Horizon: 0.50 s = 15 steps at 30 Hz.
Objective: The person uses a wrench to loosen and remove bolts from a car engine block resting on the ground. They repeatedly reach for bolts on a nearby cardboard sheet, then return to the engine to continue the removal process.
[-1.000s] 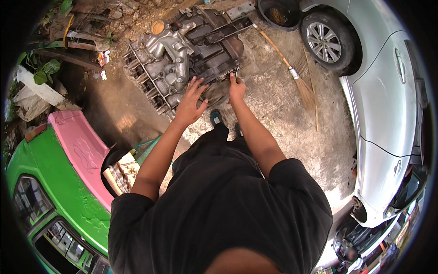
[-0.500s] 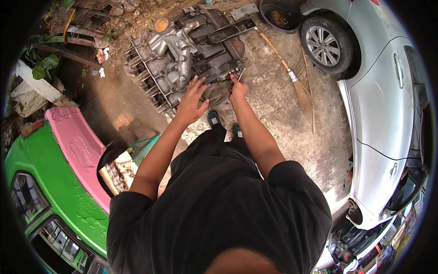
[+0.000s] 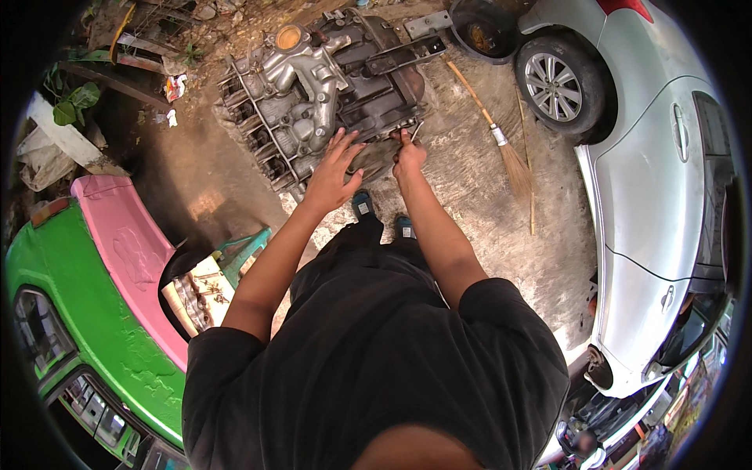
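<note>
The engine (image 3: 329, 94) lies on the concrete floor (image 3: 478, 196), the left hand (image 3: 334, 174) spread at its near edge. The right hand (image 3: 409, 159) seems to pinch a slim tool (image 3: 419, 125), which could slip if poorly seated.

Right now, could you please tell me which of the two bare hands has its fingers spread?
The left hand, by the engine: it is splayed open with thumb apart, whereas the right hand is mostly curled in.
</note>
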Available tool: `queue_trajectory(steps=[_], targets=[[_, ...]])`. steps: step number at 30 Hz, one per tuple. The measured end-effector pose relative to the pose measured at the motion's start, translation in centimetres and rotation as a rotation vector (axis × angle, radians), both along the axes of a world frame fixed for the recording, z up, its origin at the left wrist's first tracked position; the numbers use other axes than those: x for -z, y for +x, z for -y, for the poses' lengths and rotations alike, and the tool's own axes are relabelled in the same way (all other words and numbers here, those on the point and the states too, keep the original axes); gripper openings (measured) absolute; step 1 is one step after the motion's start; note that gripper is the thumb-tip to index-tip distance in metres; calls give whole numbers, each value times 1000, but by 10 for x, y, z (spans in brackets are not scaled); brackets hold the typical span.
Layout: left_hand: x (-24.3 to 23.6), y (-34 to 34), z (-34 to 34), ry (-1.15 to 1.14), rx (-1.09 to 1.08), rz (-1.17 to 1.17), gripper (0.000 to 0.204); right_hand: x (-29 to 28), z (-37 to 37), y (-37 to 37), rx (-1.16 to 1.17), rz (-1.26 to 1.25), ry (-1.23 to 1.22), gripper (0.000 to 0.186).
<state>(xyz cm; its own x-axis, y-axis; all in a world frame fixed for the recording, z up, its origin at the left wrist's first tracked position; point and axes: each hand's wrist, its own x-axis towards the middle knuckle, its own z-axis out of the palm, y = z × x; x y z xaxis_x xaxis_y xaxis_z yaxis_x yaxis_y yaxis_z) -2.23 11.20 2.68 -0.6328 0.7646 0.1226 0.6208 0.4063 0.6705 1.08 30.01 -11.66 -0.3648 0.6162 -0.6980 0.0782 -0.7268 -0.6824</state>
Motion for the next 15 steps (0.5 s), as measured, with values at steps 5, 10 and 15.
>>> queue_trajectory(steps=[5, 10, 15], targets=[[1, 0, 1, 9, 11, 29, 49, -7, -3, 1, 15, 40, -56, 26], [-1, 0, 2, 15, 26, 18, 48, 8, -2, 7, -61, -36, 135, 20], [-1, 0, 3, 23, 30, 25, 48, 9, -1, 6, -117, -2, 100, 29]])
